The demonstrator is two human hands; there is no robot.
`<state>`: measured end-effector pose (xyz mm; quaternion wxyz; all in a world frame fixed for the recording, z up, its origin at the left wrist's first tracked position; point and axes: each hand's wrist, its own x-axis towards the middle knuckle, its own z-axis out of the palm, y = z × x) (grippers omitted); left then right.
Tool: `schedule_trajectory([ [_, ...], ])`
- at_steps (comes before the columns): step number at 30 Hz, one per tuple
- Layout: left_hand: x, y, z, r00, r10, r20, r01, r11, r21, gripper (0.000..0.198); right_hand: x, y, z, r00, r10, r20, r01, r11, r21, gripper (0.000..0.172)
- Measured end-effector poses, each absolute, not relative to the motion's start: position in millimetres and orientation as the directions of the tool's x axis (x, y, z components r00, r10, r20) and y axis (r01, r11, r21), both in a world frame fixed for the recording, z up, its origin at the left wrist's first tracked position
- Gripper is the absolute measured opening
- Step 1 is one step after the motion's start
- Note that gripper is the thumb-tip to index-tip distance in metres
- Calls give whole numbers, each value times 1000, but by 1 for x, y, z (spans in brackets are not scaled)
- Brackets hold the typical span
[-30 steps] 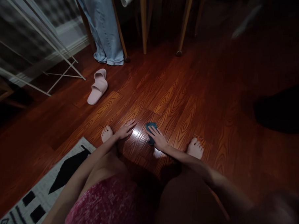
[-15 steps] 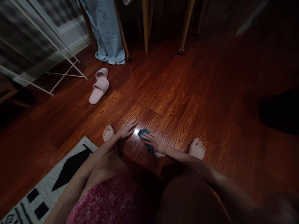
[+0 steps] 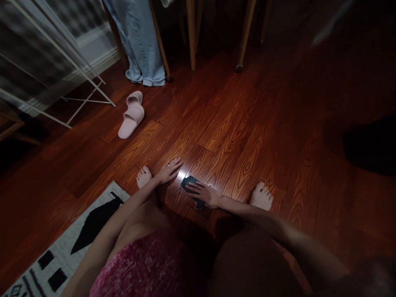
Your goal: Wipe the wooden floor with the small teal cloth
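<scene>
A dark teal cloth (image 3: 190,181) lies on the wooden floor (image 3: 223,130) between my bare feet. My right hand (image 3: 206,194) rests flat over it, fingers stretched out and pressing on the cloth, so part of it is hidden under the palm. To the left, my left hand (image 3: 169,171) is spread flat on the floor with nothing in it, a ring on one finger. It sits just beside my left foot (image 3: 143,177), apart from the cloth. A bright reflection shines on the boards between the two hands.
A pink slipper (image 3: 131,116) lies ahead to the left. A white metal rack (image 3: 87,100), hanging jeans (image 3: 144,50) and wooden furniture legs (image 3: 245,37) stand at the back. A patterned rug (image 3: 89,223) lies at the left, and my right foot (image 3: 262,197) is at the right.
My right hand and the cloth have shifted slightly toward me, and the cloth lies in a somewhat different shape. My left hand stays in place.
</scene>
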<state>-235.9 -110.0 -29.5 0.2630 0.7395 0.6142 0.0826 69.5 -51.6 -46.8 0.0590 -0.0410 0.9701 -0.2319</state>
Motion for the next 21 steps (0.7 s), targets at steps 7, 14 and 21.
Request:
schedule_trajectory([
  [7,-236,-110,-30,231,952,-201,860,-103,500,61,76,-5,-42,-971,231,-58,232,862,-450,88],
  [14,-235,-110,-27,230,950,-210,862,-99,498,62,130,77,-49,-664,748,-8,701,618,-355,76],
  [21,-235,-111,-28,230,950,-209,858,-96,505,62,246,119,-65,-317,947,49,908,318,-273,72],
])
